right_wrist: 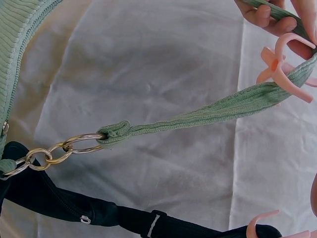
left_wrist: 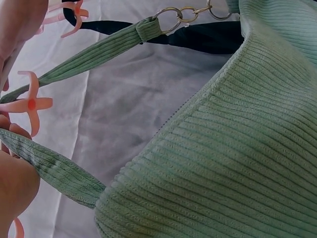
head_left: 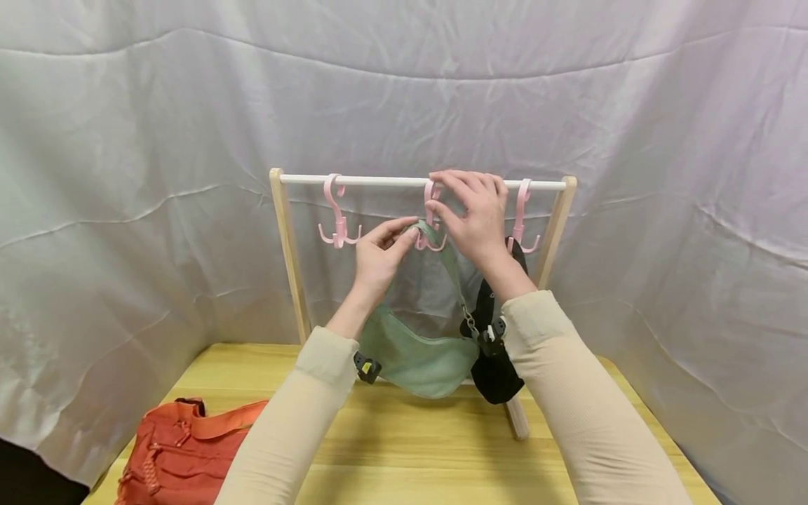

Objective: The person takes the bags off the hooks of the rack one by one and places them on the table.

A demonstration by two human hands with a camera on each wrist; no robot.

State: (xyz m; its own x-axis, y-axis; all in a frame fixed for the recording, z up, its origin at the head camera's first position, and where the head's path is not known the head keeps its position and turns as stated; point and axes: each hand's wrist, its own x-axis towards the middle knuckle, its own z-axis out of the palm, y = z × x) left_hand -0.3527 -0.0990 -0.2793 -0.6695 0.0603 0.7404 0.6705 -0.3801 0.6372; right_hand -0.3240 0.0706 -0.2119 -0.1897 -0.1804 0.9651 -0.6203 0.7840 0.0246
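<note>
A pale green ribbed bag (head_left: 416, 361) hangs below the middle pink hook (head_left: 430, 243) on the white rod. My left hand (head_left: 377, 263) pinches the bag's strap (head_left: 449, 265) beside that hook's prongs. In the right wrist view, the strap (right_wrist: 223, 108) runs up from a chain (right_wrist: 48, 157) and passes behind a curved prong of the hook (right_wrist: 277, 67). At the top of the same hook, my right hand (head_left: 476, 216) holds it near the rod, fingers over the rod and thumb below. The left wrist view shows the bag's ribbed side (left_wrist: 213, 144) up close.
A black bag (head_left: 497, 375) hangs from the right pink hook (head_left: 520, 214). The left pink hook (head_left: 339, 217) carries nothing. A red-orange bag (head_left: 189, 452) lies at the front left of the wooden table (head_left: 404, 449). Pale cloth (head_left: 404, 91) surrounds the rack (head_left: 289, 252).
</note>
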